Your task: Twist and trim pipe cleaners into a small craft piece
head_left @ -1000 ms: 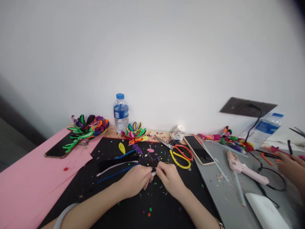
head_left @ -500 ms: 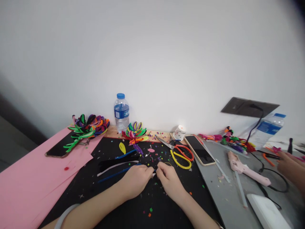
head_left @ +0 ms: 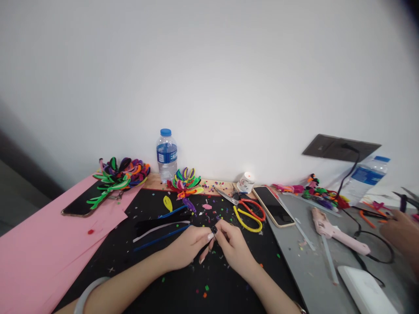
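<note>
My left hand (head_left: pixel 188 246) and my right hand (head_left: pixel 234 244) meet over a black sheet (head_left: pixel 153 266). Both pinch a small dark piece (head_left: pixel 214 229) between their fingertips; it is too small to name. Blue, white and black pipe cleaners (head_left: pixel 162 226) lie just left of my left hand. Yellow and red scissors (head_left: pixel 247 213) lie beyond my right hand. Tiny coloured scraps are scattered over the sheet.
Pink paper (head_left: pixel 39 248) and a phone (head_left: pixel 80 205) lie left, beside a pile of pipe-cleaner flowers (head_left: pixel 122 172). A water bottle (head_left: pixel 166 153) and another flower (head_left: pixel 185 179) stand by the wall. Right: a phone (head_left: pixel 273 205), a pink glue gun (head_left: pixel 337 233), another person's hand (head_left: pixel 401 229).
My fingertips have risen slightly and shifted the small dark piece between them. The other person's hand at the right edge has moved a little.
</note>
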A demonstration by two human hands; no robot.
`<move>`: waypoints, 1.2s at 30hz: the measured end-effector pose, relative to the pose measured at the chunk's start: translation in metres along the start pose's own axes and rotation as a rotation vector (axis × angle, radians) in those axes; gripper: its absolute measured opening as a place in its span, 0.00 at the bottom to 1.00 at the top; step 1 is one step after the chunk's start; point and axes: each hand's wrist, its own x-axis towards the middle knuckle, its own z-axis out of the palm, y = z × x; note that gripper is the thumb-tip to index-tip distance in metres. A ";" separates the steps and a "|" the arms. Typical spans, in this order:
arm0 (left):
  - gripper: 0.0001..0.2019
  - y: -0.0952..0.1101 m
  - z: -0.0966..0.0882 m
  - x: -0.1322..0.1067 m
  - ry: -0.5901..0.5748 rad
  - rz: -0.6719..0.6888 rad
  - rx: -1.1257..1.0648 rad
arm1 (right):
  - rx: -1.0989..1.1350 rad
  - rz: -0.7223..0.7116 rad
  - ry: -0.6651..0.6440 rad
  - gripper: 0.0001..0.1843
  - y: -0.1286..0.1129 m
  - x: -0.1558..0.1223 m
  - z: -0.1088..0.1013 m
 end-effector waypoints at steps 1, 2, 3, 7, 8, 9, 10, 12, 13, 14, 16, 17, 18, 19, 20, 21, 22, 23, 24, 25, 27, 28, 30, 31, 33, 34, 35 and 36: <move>0.19 -0.001 0.001 0.000 -0.019 -0.025 -0.107 | 0.009 -0.006 0.001 0.13 0.000 0.000 0.000; 0.19 -0.002 0.001 0.001 -0.043 -0.057 -0.215 | 0.022 -0.014 0.002 0.13 -0.001 -0.001 -0.001; 0.18 -0.003 0.002 0.001 -0.070 -0.096 -0.323 | 0.033 -0.022 0.001 0.13 -0.001 -0.002 -0.001; 0.16 -0.005 0.003 0.001 -0.169 -0.224 -0.697 | 0.063 -0.056 -0.006 0.13 -0.005 -0.005 -0.002; 0.15 -0.005 0.002 0.000 -0.193 -0.235 -0.763 | 0.067 -0.068 -0.004 0.13 -0.006 -0.007 -0.002; 0.14 -0.004 0.002 0.000 -0.219 -0.242 -0.817 | 0.068 -0.080 -0.001 0.14 -0.007 -0.008 -0.002; 0.14 -0.003 0.001 -0.001 -0.248 -0.245 -0.862 | 0.068 -0.096 0.002 0.14 -0.007 -0.009 -0.002; 0.13 -0.001 -0.001 -0.002 -0.305 -0.245 -0.932 | 0.066 -0.134 0.005 0.14 -0.009 -0.011 -0.001; 0.13 0.000 -0.002 -0.002 -0.331 -0.246 -0.961 | 0.065 -0.156 0.003 0.13 -0.010 -0.012 -0.001; 0.13 0.000 -0.003 -0.002 -0.355 -0.248 -0.985 | 0.066 -0.178 -0.003 0.13 -0.010 -0.013 -0.001; 0.13 0.000 -0.005 -0.003 -0.410 -0.252 -1.018 | 0.072 -0.215 -0.018 0.12 -0.012 -0.015 0.000; 0.13 -0.001 -0.006 -0.002 -0.434 -0.254 -1.026 | 0.073 -0.228 -0.026 0.12 -0.012 -0.015 -0.001; 0.13 -0.002 -0.006 -0.002 -0.450 -0.254 -1.025 | 0.072 -0.234 -0.034 0.12 -0.013 -0.015 -0.001; 0.13 -0.002 -0.006 -0.002 -0.450 -0.251 -1.014 | 0.071 -0.230 -0.038 0.12 -0.012 -0.015 -0.002; 0.13 -0.003 -0.005 -0.001 -0.424 -0.246 -0.988 | 0.070 -0.210 -0.040 0.13 -0.011 -0.013 -0.002; 0.13 -0.003 -0.004 -0.001 -0.371 -0.237 -0.941 | 0.070 -0.175 -0.038 0.13 -0.010 -0.012 -0.002; 0.14 -0.003 -0.002 0.000 -0.300 -0.222 -0.864 | 0.078 -0.128 -0.032 0.14 -0.007 -0.010 -0.002; 0.14 -0.003 0.000 0.001 -0.225 -0.197 -0.756 | 0.093 -0.071 -0.027 0.15 -0.004 -0.008 -0.001; 0.15 -0.002 0.002 0.001 -0.150 -0.167 -0.626 | 0.121 -0.018 -0.015 0.17 0.000 -0.005 0.000; 0.17 -0.002 0.003 0.002 -0.080 -0.136 -0.484 | 0.167 0.030 -0.003 0.19 0.004 -0.004 0.001; 0.18 -0.001 0.005 0.002 0.022 -0.082 -0.200 | 0.265 0.109 0.014 0.21 0.011 -0.001 0.005; 0.18 -0.001 0.006 0.001 0.056 -0.063 -0.073 | 0.309 0.140 0.017 0.21 0.014 0.000 0.007; 0.17 -0.002 0.006 0.000 0.084 -0.025 0.162 | 0.374 0.191 0.009 0.22 0.017 0.000 0.010; 0.16 -0.002 0.005 -0.001 0.084 0.000 0.277 | 0.395 0.214 0.000 0.21 0.018 0.000 0.011; 0.14 -0.004 0.005 -0.002 0.079 0.055 0.497 | 0.420 0.255 -0.013 0.19 0.018 0.000 0.011; 0.13 -0.004 0.005 -0.003 0.078 0.078 0.599 | 0.420 0.270 -0.019 0.18 0.018 0.000 0.011; 0.12 -0.005 0.005 -0.004 0.080 0.097 0.691 | 0.412 0.279 -0.027 0.18 0.017 0.000 0.011; 0.12 -0.005 0.005 -0.004 0.081 0.112 0.768 | 0.399 0.283 -0.036 0.17 0.017 0.000 0.010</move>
